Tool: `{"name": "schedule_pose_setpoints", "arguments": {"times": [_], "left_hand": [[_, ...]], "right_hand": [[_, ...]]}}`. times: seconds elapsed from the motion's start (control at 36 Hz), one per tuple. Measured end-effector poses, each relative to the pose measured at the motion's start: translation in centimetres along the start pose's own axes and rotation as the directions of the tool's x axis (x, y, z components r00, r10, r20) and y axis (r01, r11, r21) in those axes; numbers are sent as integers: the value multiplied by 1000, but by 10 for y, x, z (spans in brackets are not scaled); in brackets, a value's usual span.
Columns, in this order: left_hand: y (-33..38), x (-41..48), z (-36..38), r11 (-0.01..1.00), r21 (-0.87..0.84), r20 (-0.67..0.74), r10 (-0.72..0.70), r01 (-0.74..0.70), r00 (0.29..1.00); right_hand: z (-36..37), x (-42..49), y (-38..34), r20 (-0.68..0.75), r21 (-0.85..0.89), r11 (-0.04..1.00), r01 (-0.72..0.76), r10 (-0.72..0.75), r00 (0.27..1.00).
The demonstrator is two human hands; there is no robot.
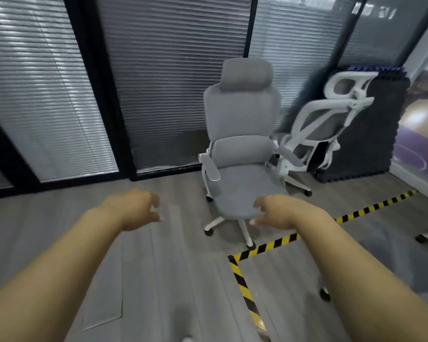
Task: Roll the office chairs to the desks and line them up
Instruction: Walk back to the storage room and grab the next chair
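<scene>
Grey padded office chair (242, 154): upright, headrest, white frame and wheeled base, seat facing camera, before the blinds. White mesh-back chair (324, 129) just beside it on the right, back tilted, facing away toward the corner.

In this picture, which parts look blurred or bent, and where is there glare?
Head view: the wide lens bends the black window frames outward; both hands, left hand and right hand, are motion-blurred; the white mesh chair looks smeared; bright streaks glare on the blinds; the grey chair stays fairly sharp.
</scene>
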State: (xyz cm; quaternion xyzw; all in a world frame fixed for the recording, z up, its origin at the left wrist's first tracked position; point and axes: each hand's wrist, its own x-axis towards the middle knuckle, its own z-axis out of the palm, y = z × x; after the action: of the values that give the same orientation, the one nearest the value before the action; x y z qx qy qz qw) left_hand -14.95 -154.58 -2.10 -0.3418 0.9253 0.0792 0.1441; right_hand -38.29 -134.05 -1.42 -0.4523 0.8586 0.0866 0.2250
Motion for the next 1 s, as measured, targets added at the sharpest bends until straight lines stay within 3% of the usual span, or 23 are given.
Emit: {"name": "schedule_pose_setpoints", "arguments": {"times": [0.22, 0.56, 1.0], "left_hand": [[-75, 92, -51, 995, -5, -35, -96, 96, 995], [-166, 233, -83, 993, -28, 39, -115, 116, 993], [-258, 475, -181, 988, 86, 24, 125, -127, 992]], "right_hand": [[-78, 139, -33, -25, 18, 998, 52, -52, 998], [-144, 302, -101, 21, -33, 990, 136, -136, 991], [-236, 470, -136, -31, 54, 997, -47, 48, 998]]}}
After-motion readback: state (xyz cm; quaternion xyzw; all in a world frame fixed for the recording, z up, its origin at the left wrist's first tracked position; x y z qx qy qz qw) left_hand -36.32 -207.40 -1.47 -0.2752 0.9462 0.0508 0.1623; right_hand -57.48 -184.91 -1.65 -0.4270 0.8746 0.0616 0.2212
